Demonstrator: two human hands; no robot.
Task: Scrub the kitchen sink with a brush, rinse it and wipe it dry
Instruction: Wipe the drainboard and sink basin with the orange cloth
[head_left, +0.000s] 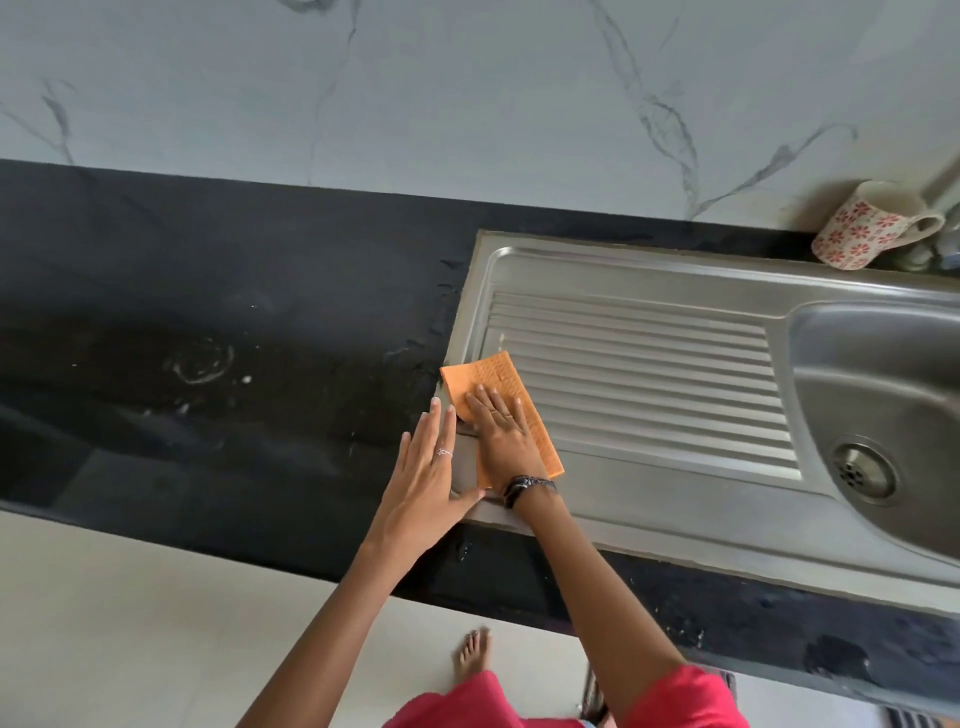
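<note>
A steel sink unit (649, 270) is set into a black counter, with a ribbed drainboard (639, 374) on the left and the basin (883, 395) with its drain (863, 470) on the right. An orange cloth (493, 376) lies flat on the drainboard's near left corner. My right hand (501, 431) presses on the cloth with straight fingers. My left hand (423, 480) lies flat with straight fingers on the counter at the sink's left edge, next to the right hand. No brush is in view.
A white mug with red flowers (865, 226) stands at the back right by the marble wall (467, 93). The black counter (208, 338) stretches left, with wet smears and specks. Below the counter edge are a pale floor and a bare foot (474, 652).
</note>
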